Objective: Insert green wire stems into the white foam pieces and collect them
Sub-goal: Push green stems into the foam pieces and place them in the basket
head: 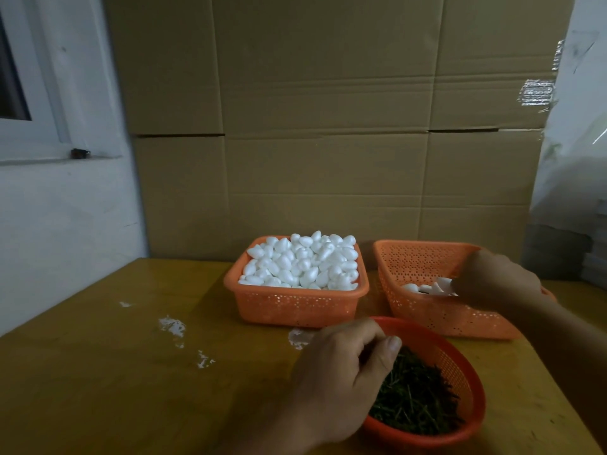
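A square orange basket (295,305) in the middle is heaped with white foam pieces (303,262). To its right a second orange basket (443,315) holds a few foam pieces (423,288). My right hand (496,280) reaches into it, fingers curled at a white foam piece; the grip itself is hidden. A round red basket (460,359) in front is full of green wire stems (417,399). My left hand (341,372) hovers over its left rim, thumb and fingers pinched together above the stems; whether it holds a stem is unclear.
All three baskets stand on a yellow-brown table (131,372) with white scuff marks (172,325). Large cardboard boxes (328,126) form a wall right behind the baskets. A white wall with a window frame is at the left, plastic sheeting at the right.
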Motion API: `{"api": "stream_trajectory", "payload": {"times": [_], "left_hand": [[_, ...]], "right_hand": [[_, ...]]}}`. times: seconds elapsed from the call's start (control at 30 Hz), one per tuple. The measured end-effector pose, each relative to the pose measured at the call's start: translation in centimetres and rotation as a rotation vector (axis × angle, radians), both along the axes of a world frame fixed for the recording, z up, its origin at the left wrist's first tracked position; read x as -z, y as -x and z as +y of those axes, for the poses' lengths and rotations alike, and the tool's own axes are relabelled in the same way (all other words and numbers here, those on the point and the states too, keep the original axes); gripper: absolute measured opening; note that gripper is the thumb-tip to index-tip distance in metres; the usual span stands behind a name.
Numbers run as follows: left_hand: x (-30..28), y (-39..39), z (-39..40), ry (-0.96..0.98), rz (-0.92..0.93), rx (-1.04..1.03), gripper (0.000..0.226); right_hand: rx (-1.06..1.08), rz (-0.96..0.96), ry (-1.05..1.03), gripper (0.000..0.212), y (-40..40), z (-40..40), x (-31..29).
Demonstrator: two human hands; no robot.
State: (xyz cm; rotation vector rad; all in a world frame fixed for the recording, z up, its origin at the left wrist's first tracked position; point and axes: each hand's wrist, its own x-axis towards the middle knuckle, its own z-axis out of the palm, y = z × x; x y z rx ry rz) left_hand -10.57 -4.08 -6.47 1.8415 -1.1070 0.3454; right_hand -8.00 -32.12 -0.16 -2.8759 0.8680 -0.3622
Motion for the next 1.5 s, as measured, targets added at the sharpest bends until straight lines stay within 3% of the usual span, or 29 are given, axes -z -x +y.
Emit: {"api": "stream_trajectory", "payload": {"times": [0.13,0.33,0.57,0.77,0.83,1.0,1.1,1.3,1.43,1.5], "left_hand": [[-0.2,-0.1,0.0,-0.007,-0.043,-0.039,0.047],[-0.4,-0.3,0.0,0.043,-0.004,-0.017,0.052],[-0.7,-1.2,0.8,0.014,-0.021,-0.110,0.013],[-4.0,-6.0,2.7,0.061,0.002,-0.306,0.015],[-5.8,-9.4,3.6,-0.088,-0.003,-0.371,0.021],[-7.7,-17.0,4.3,-0.681,0.063,-0.450,0.043],[-7.7,-18.8,3.8,-0.899,0.044,-0.429,0.046],[-7.9,-18.7,1.8,-1.133,0.029,-0.478,0.045],[-8.3,-17.7,0.9,-1.023,0.191,-0.579,0.043],[-8.5,-17.5,0.5,-1.053,0.129,-0.593,0.037]], "right_hand": [[-0.076,-0.107,-0.102,0.024,0.9,0.3,0.0],[-0.362,-0.303,-0.242,0.026,5.7,6.3,0.1],[-0.475,-0.369,-0.227,0.033,8.3,10.1,2.3],[-0.484,-0.358,-0.232,0.025,8.4,10.6,3.5],[-0.491,-0.369,-0.216,0.023,8.3,10.7,3.6],[-0.502,-0.381,-0.205,0.023,8.5,10.9,3.4],[-0.486,-0.364,-0.187,0.022,8.7,10.9,3.5],[-0.465,-0.323,-0.167,0.021,8.7,11.0,3.4],[-0.458,-0.334,-0.159,0.021,8.8,11.0,3.5],[-0.459,-0.324,-0.160,0.021,8.7,11.0,3.5]]}}
